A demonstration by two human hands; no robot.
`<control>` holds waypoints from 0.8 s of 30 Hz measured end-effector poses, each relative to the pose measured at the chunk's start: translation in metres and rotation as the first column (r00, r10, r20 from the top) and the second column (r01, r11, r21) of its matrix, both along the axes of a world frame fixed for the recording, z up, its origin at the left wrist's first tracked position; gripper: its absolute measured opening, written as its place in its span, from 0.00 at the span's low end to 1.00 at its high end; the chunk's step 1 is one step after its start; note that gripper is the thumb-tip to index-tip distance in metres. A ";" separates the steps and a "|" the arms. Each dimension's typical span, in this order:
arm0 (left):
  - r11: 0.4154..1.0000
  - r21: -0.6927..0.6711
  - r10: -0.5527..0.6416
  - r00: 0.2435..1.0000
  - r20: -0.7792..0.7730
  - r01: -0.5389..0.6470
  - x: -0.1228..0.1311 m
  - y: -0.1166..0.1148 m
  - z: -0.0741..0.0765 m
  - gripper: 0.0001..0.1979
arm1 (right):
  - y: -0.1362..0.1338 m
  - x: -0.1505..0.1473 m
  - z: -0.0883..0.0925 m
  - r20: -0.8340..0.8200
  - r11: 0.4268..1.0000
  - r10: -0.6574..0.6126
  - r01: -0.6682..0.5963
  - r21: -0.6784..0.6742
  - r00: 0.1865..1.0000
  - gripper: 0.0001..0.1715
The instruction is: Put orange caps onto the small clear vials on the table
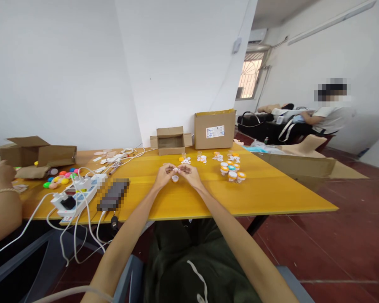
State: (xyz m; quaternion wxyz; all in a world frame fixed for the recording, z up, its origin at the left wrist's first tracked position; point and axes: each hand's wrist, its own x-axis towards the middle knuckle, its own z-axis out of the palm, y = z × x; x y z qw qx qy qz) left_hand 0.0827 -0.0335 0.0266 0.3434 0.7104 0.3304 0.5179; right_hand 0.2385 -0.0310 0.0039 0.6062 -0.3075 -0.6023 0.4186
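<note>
White piece point(176, 169), left grip point(164, 174) pinched on it, right grip point(190, 174) likewise — both nearly closed

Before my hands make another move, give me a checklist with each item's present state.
1. Grip: the left hand and right hand both have fingertips at the small white piece: ok.
2. Cup close by, just below the fingertips in view: ok.
3. Cup's contents: cannot tell, too small.
4. Jars grouped clear of the right hand: ok.
5. Phone clear of the left forearm: ok.
6. Cables all kept on the table: not ok, several hang over the near edge.
</note>
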 end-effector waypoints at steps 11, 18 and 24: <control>1.000 -0.010 -0.020 1.000 0.004 0.020 -0.002 0.001 -0.001 0.15 | 0.001 0.000 0.001 0.001 1.000 0.001 -0.001 -0.010 1.000 0.16; 0.999 -0.006 -0.035 0.999 0.010 0.035 -0.001 0.002 0.001 0.16 | 0.001 0.000 0.002 0.004 1.000 -0.011 0.011 -0.009 1.000 0.16; 0.999 -0.012 -0.038 0.999 0.007 0.038 -0.001 0.004 -0.001 0.16 | 0.002 0.001 0.001 0.005 1.000 -0.019 0.019 -0.005 1.000 0.16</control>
